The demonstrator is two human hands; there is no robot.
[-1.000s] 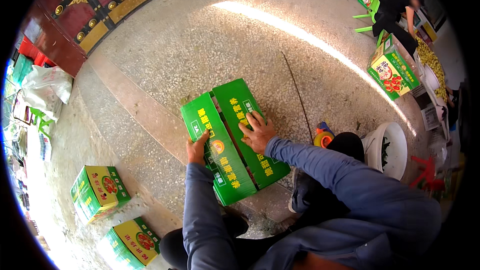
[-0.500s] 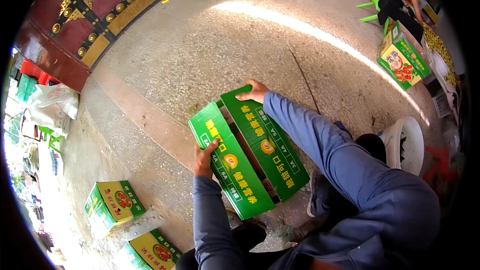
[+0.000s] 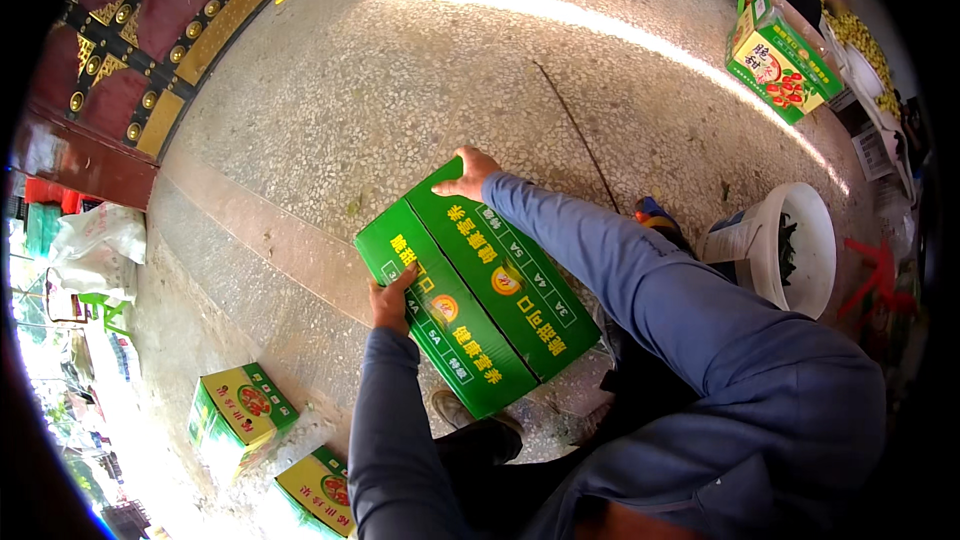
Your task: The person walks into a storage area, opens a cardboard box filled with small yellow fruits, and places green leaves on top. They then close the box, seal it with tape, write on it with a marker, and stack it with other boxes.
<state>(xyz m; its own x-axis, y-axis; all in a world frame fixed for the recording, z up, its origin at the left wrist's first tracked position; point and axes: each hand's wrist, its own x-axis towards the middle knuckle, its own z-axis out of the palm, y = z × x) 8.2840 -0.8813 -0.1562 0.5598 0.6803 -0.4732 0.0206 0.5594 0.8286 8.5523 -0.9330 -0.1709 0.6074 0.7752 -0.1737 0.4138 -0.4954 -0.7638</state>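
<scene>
A green cardboard box with yellow printing and round emblems sits in front of me, slightly turned. Its two long top flaps lie flat and meet at a narrow dark seam. My left hand grips the left side, thumb on the left flap and fingers down along the wall, partly hidden. At the far end, my right hand holds the corner by the right flap, its thumb lying on top. The underside of the box is out of sight.
Two similar boxes, one farther off and one nearer, stand at lower left. A white bucket with dark scraps is on my right. Beyond it stand another carton and a person beside yellowish-green produce. A studded door is at upper left.
The two top flaps have come down and together, closing the gap between them. Both hands and the box have shifted a little left in view.
</scene>
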